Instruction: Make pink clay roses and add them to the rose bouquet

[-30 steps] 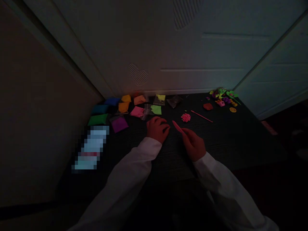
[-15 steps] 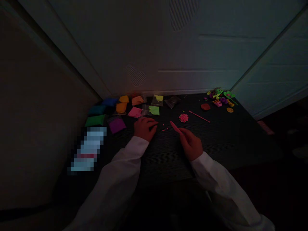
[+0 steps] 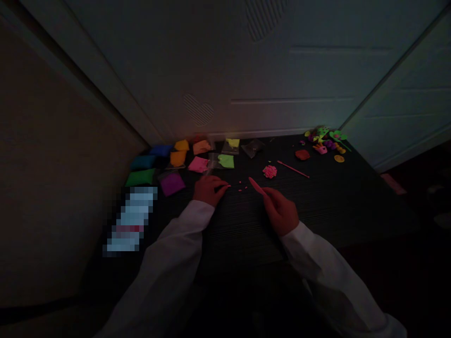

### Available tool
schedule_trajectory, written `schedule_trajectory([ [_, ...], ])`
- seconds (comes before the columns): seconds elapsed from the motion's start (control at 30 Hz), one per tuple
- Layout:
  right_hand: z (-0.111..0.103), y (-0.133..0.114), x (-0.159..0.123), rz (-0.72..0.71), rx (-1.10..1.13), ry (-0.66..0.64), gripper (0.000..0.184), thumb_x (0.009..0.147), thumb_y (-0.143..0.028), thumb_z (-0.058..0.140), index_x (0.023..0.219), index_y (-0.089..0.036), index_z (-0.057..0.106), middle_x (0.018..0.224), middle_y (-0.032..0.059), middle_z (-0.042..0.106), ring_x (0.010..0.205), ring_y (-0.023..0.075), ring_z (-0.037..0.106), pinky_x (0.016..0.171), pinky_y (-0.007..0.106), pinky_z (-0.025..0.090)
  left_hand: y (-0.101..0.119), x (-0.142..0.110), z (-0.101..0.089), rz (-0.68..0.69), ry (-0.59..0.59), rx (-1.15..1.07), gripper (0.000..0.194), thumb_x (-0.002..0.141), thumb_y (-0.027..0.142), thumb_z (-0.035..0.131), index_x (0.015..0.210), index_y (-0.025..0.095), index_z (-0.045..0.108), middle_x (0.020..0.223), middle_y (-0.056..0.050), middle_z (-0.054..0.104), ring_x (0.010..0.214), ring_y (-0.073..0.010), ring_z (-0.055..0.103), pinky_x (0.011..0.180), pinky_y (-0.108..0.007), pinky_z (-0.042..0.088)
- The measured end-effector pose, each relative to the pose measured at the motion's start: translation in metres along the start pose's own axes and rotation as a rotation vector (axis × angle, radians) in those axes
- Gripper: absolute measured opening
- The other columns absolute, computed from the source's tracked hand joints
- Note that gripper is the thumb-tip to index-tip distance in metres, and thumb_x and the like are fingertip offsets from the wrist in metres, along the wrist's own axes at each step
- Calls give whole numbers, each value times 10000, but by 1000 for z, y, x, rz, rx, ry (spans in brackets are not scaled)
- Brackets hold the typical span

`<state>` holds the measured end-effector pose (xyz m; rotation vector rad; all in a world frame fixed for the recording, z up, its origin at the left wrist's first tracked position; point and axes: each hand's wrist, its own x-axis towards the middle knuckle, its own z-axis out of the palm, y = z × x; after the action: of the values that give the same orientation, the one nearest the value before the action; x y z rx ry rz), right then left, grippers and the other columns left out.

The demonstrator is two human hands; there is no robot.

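Left hand (image 3: 207, 190) pinches what looks like a pink clay scrap (image 3: 229, 186); right of it, pink clay bits (image 3: 240, 190) lie loose, then pink modelling knife (image 3: 256, 185), clay flower (image 3: 269, 172) on its far side, right hand (image 3: 282, 212) gripping the handle. Best: light pinch, blade low, clear of fingertips. No readable brands, labels or writing.
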<state>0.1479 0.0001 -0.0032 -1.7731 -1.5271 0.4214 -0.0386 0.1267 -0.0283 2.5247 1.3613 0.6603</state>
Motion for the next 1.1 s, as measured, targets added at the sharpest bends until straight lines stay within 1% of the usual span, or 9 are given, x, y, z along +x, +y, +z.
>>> schedule_trajectory([
  [0.2,0,1,0,5,-19,-23,301,815,-309,365,1049,-192,513,600,-6,540,540,112,490,512,217,360,5,-1,1,22,17,-26,217,708,352,511,778,207,657,810,-44,627,805,-176,541,746,-333,407],
  [0.33,0,2,1,24,-21,-54,308,817,-319,363,1064,-198,503,627,-2,554,542,113,494,511,218,360,7,-2,1,27,22,-32,220,715,342,508,783,192,654,802,-46,630,804,-171,545,762,-329,408],
  [0.43,1,2,1,10,-31,-64,304,822,-307,354,1065,-199,502,646,1,572,562,117,513,534,221,375,7,-2,0,34,33,-37,214,715,337,509,779,191,652,807,-46,632,806,-175,545,751,-328,415],
  [0.6,4,1,2,-41,-59,-89,300,832,-278,333,1080,-209,486,799,9,619,639,119,549,599,224,410,4,-2,0,45,58,-58,190,702,314,525,762,183,649,785,-49,633,784,-183,551,732,-332,424],
  [0.73,5,2,3,-62,-73,-101,301,829,-262,338,1089,-208,481,927,18,610,724,126,564,661,230,420,4,-2,1,44,79,-64,191,706,309,521,764,176,646,791,-54,633,791,-185,552,745,-337,418],
  [0.93,6,4,3,-62,-85,-105,302,827,-256,343,1088,-211,486,883,18,621,739,137,566,676,239,421,4,-2,1,58,84,-63,177,712,300,515,756,182,638,783,-43,638,779,-174,558,755,-340,411],
  [1.1,5,2,3,-68,-91,-109,304,832,-267,334,1092,-212,483,868,18,623,740,137,568,692,241,425,4,-2,1,59,87,-64,183,708,307,517,754,180,641,780,-50,635,782,-182,557,740,-340,417],
])
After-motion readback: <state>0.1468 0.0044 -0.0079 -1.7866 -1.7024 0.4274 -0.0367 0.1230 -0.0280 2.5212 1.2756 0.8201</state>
